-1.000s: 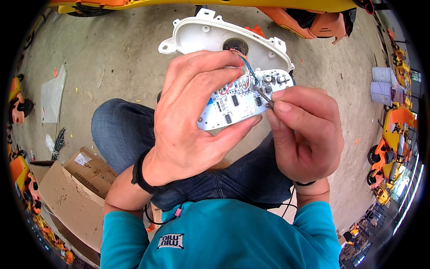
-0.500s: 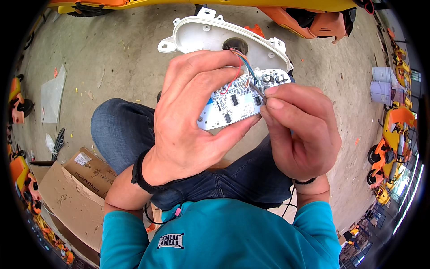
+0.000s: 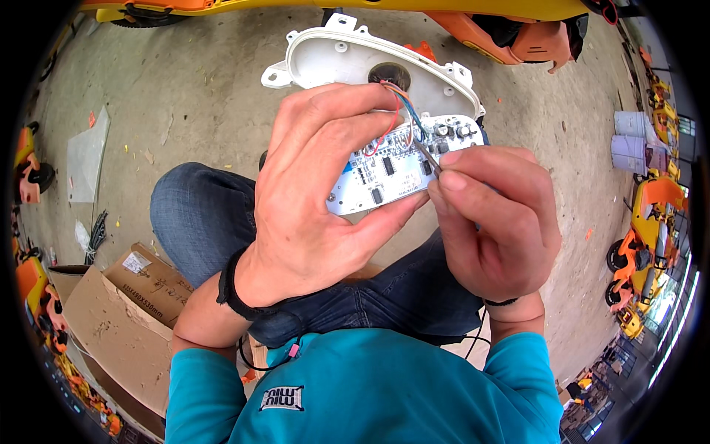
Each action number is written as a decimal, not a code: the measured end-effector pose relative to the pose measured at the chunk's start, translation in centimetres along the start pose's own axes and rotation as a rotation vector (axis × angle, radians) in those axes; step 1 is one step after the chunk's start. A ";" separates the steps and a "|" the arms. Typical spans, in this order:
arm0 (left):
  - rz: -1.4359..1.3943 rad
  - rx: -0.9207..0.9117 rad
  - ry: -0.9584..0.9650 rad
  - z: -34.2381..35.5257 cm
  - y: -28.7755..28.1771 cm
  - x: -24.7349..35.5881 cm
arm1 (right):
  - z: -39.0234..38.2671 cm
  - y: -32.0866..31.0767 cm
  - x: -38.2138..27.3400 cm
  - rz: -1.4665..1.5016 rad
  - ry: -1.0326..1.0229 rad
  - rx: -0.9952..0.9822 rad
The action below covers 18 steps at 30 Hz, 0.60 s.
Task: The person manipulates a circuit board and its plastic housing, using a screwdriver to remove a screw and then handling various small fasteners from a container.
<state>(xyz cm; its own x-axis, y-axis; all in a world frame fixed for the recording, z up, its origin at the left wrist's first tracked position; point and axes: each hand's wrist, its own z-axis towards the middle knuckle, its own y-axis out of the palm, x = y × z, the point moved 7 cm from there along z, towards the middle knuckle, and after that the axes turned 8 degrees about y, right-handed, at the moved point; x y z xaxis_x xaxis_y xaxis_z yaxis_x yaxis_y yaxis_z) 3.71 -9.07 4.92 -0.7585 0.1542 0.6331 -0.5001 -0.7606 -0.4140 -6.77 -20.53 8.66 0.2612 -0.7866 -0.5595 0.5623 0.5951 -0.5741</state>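
A white circuit board point(image 3: 362, 191) with dark chips is tilted above my lap. My left hand point(image 3: 314, 177) grips it, thumb along the lower edge and fingers over the upper left. Several coloured wires point(image 3: 405, 100) run from the board's upper edge into a dark round opening in a white plastic housing point(image 3: 314, 55) just beyond. Pinched between my right thumb and forefinger is a thin dark metal tool point(image 3: 427, 154), perhaps tweezers. Its tip is at the board by the wire ends; contact cannot be made out. My right hand point(image 3: 503, 214) hides the tool's back end.
An open cardboard box point(image 3: 118, 318) stands at my left, with a black cable bundle point(image 3: 97, 237) and a clear sheet point(image 3: 86, 159) on the concrete floor beyond it. Yellow and orange vehicles point(image 3: 503, 37) stand ahead and along both sides. Pale buckets point(image 3: 629, 140) are at the right.
My right hand and the tool have shifted slightly, and the tool's tip is now closer to the wire ends. My left hand still holds the board in nearly the same place.
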 end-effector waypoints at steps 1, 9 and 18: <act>0.002 0.001 -0.002 0.0 0.0 0.0 | 0.0 0.1 0.0 -0.002 -0.008 0.002; 0.004 0.001 -0.013 0.0 0.1 0.1 | 0.0 0.1 -0.2 -0.037 -0.022 -0.058; 0.007 -0.003 -0.006 0.0 0.1 0.2 | -0.1 0.2 -0.3 -0.033 -0.075 -0.074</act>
<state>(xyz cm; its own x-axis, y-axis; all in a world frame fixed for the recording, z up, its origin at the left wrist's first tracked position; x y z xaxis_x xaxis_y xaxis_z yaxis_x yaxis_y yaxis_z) 3.52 -9.11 4.95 -0.7596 0.1450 0.6340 -0.4960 -0.7597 -0.4205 -6.85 -20.17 8.61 0.3027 -0.8146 -0.4947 0.5128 0.5767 -0.6359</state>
